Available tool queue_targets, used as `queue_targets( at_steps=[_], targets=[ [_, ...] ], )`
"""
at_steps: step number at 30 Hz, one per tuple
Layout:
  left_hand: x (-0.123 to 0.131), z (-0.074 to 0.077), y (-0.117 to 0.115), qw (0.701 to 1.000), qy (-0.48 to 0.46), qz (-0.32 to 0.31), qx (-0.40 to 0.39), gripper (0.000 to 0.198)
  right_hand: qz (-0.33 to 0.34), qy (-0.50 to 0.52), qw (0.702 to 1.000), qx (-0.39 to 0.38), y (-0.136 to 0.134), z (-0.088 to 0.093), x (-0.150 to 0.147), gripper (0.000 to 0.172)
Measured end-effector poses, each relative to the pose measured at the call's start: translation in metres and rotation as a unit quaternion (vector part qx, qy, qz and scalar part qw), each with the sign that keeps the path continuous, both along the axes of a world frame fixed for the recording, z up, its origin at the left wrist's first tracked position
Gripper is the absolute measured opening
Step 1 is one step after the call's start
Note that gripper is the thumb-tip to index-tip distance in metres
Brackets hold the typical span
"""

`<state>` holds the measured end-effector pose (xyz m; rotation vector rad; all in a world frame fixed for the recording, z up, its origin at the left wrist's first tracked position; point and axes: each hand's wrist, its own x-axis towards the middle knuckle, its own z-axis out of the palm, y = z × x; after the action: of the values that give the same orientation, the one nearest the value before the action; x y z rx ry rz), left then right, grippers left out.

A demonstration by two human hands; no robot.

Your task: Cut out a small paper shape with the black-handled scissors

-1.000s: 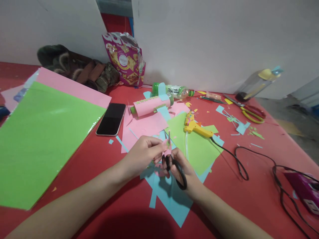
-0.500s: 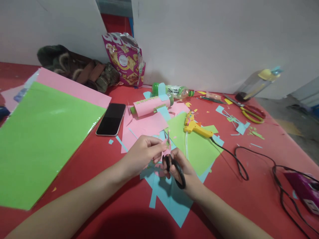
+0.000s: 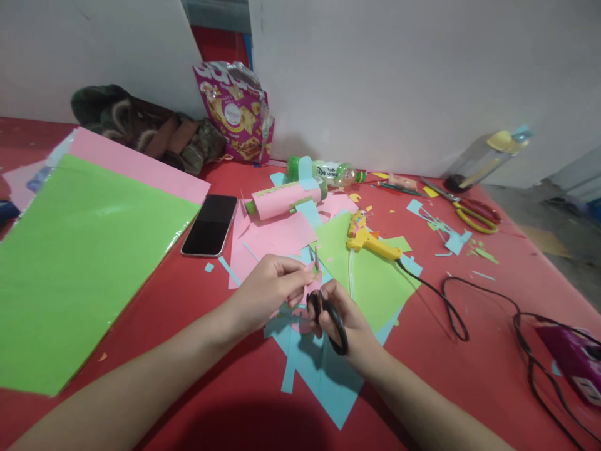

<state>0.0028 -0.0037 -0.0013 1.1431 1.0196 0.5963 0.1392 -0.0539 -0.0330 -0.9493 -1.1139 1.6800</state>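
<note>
My left hand [image 3: 267, 289] pinches a small pink paper piece [image 3: 313, 283] between thumb and fingers. My right hand [image 3: 345, 316] grips black-handled scissors [image 3: 328, 313], blades pointing up into the pink piece. Both hands hover over blue paper scraps [image 3: 319, 369] on the red table [image 3: 197, 338]. Just beyond lie pink paper [image 3: 272, 241] and green paper [image 3: 370, 275].
A yellow glue gun [image 3: 370, 241] with a black cord [image 3: 451, 307] lies right of my hands. A phone [image 3: 210, 224], a pink-wrapped bottle [image 3: 284, 197], large green sheet [image 3: 79, 257], red-yellow scissors [image 3: 472, 210], snack bag [image 3: 237, 113] and a purple power strip [image 3: 573, 360] are around.
The scissor handles have closed slightly and the blades have crept a little into the pink piece. Both hands stay in the same place.
</note>
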Motion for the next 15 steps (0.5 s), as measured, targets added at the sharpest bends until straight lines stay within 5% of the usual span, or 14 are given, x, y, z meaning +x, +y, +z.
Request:
queue_targets(
  at_steps=[15],
  targets=[
    [-0.0062,-0.0011,0.0086,0.999,-0.010,-0.038,0.017,0.033,-0.013,-0.010,1.000,-0.021,-0.0013,-0.0022,0.0000,0.043]
  ],
)
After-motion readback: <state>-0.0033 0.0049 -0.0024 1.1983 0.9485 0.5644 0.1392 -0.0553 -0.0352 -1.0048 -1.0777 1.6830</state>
